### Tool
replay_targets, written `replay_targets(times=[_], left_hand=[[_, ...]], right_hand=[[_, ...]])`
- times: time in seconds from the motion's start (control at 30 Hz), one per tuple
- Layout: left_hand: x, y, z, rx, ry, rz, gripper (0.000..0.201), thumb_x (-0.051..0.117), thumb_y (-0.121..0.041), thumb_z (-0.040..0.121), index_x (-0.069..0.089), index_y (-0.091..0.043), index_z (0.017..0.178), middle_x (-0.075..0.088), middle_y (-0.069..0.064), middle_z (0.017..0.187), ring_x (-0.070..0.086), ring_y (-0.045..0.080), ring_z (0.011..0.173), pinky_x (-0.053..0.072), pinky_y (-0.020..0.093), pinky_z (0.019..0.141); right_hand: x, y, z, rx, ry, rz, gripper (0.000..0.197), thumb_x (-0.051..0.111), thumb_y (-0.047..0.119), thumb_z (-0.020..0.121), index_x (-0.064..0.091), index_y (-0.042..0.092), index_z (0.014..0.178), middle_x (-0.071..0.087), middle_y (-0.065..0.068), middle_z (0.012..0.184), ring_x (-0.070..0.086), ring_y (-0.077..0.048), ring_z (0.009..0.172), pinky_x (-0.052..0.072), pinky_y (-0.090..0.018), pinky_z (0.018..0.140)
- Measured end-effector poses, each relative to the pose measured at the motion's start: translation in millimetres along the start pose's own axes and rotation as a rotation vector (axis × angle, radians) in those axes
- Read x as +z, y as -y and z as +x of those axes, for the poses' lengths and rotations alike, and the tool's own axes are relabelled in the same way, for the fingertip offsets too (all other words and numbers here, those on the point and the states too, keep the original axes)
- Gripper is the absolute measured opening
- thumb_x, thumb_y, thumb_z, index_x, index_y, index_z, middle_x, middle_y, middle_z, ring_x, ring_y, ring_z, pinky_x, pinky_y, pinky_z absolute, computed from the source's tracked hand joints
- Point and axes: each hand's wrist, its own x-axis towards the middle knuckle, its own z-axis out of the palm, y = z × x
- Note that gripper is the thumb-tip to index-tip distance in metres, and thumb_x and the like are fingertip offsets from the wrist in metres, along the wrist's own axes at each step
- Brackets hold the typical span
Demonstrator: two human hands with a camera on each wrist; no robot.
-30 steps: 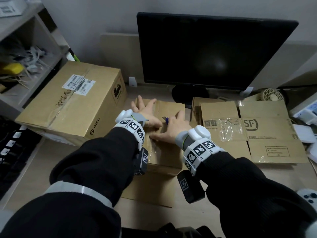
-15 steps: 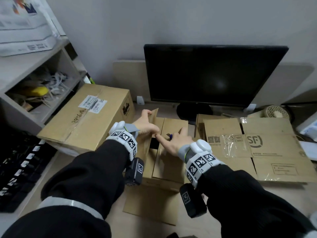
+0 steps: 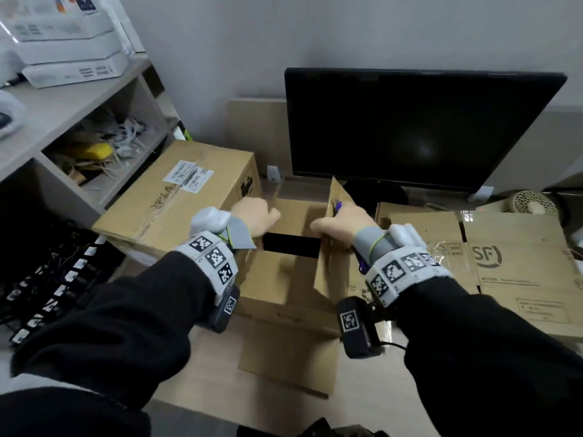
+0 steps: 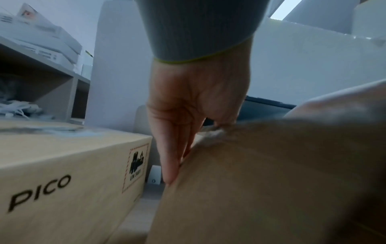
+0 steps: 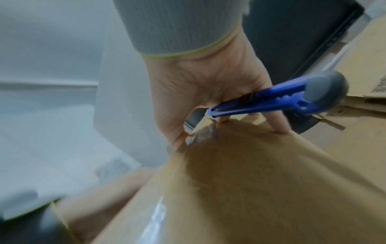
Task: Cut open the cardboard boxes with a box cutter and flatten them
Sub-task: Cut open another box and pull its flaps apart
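A small cardboard box stands in the middle of the desk with its top open and a dark gap inside. My left hand pinches the left flap, fingers outside and thumb hidden behind it. My right hand grips the raised right flap along its top edge. That same right hand also holds the blue box cutter across its fingers; the cutter's tip shows above the knuckles. No blade is visible.
A large taped PICO box sits just left of the small box. Flattened SF cardboard lies to the right. A monitor stands behind, a shelf unit at left, a small fan at far right. A flat cardboard sheet lies under the box.
Both hands lay flat on the closed top a second ago. They have since taken a flap each and pulled them up and apart, opening the box.
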Motion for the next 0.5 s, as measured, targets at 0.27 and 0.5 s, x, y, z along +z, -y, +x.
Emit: replay_targets(times=[0.27,0.5], left_hand=[[-86,1,-16,0.107,-0.241,-0.045,0.037,0.038,-0.021,0.097,0.045,0.002,0.068,0.049,0.02,0.076,0.044,0.03,0.075,0.026,0.033,0.062],[-129,-27,-50,0.254,-0.397,-0.092,0.036,0.04,-0.021,0.091,0.03,-0.009,0.059,0.037,0.008,0.058,0.032,0.023,0.058,0.026,0.034,0.053]], right_hand=[[-50,-9,-27,-0.095,-0.219,0.146,0.022,0.06,0.022,0.079,0.043,0.009,0.085,0.046,0.0,0.075,0.046,-0.016,0.064,0.034,-0.027,0.051],[-67,-34,-31,-0.084,-0.344,0.314,0.021,0.057,0.025,0.082,0.049,0.009,0.094,0.05,-0.001,0.079,0.05,-0.014,0.063,0.035,-0.021,0.046]])
